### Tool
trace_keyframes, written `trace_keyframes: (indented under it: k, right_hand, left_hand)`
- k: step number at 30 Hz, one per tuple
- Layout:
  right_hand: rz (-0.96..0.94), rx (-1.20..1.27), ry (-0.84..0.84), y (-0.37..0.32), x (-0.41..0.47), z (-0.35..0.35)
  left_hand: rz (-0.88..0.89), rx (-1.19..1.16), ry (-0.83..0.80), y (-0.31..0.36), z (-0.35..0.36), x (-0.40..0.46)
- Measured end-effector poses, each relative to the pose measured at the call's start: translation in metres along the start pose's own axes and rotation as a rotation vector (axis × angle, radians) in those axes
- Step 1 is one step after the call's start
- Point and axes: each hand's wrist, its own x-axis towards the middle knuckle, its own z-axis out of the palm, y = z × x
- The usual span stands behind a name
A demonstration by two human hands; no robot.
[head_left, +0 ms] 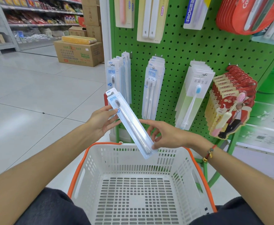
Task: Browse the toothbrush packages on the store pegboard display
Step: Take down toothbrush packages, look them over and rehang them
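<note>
Toothbrush packages hang in rows on the green pegboard display [190,51], which fills the upper right of the view: a stack of pale blue single-brush packs [119,75] at the lower left of the board, a stack of twin-brush packs [152,88] beside it, white packs with a blue-headed brush [193,95] further right, and red "canban" packs [230,103] at the far right. Below, a white basket [133,168] with an orange rim sits between the person's knees. Across the aisle, cardboard boxes [79,52] stand on the tiled floor in front of stocked shelves [40,15]. Above the basket, one single-brush package [129,124] is held tilted, its head end up and to the left. The left hand [102,122] supports its upper part, fingers curled behind it and thumb at its edge; the right hand [164,135] pinches its lower end between thumb and fingers. A red cord bracelet [210,151] circles the right wrist.
</note>
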Motion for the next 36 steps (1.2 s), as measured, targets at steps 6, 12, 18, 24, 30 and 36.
trace_keyframes:
  k: [6, 12, 18, 24, 30, 36]
  right_hand:
    - [0.017, -0.006, -0.038, 0.003, 0.0, 0.0]
    - [0.039, -0.043, -0.006, 0.002, 0.0, 0.002]
    - [0.019, 0.015, 0.233, 0.002, 0.002, 0.004]
    - [-0.044, 0.152, 0.513, -0.006, 0.008, 0.002]
    - [-0.014, 0.203, 0.569, -0.009, 0.008, 0.0]
    - [-0.009, 0.219, 0.543, -0.011, 0.009, 0.002]
  left_hand:
    - [0.0, 0.018, 0.001, -0.001, 0.001, 0.0]
    - [0.001, 0.008, 0.012, -0.002, 0.002, -0.001]
    - [-0.001, 0.046, -0.085, -0.002, 0.01, -0.007]
    - [0.029, 0.193, -0.264, 0.0, 0.016, -0.01]
    - [0.101, 0.489, -0.43, -0.002, 0.018, -0.011]
    - [0.208, 0.605, -0.31, -0.007, 0.018, -0.007]
